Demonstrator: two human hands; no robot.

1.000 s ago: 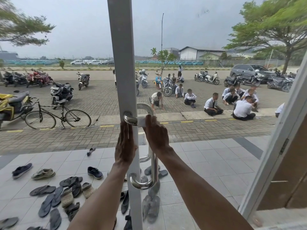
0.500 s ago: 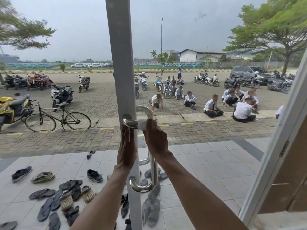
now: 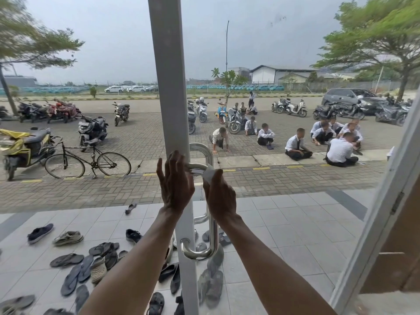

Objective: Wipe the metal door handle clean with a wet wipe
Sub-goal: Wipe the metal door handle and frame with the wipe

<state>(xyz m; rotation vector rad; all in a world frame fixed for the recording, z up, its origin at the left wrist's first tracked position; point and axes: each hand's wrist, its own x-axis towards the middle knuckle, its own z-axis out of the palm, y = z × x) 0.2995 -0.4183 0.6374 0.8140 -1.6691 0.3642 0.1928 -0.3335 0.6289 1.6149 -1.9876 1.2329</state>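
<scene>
A shiny metal door handle [image 3: 213,233] runs down the white door frame post [image 3: 167,64] of a glass door, bending into the post at top and bottom. My right hand [image 3: 219,196] grips the handle's upper bend with a white wet wipe [image 3: 208,173] pressed under the fingers. Flat against the post just left of the handle's top lies my left hand [image 3: 176,185], fingers spread and pointing up, holding nothing. A second handle [image 3: 202,148] shows through the glass on the outer side.
Through the glass, several sandals and shoes [image 3: 91,264] lie on a tiled porch. A bicycle [image 3: 87,161] and motorbikes stand on the paving, and people sit on the ground at the right. A white frame [image 3: 384,205] slants along the right.
My right hand with the wipe has shifted right along the handle's top bend. My left hand has slid up the post and spread its fingers.
</scene>
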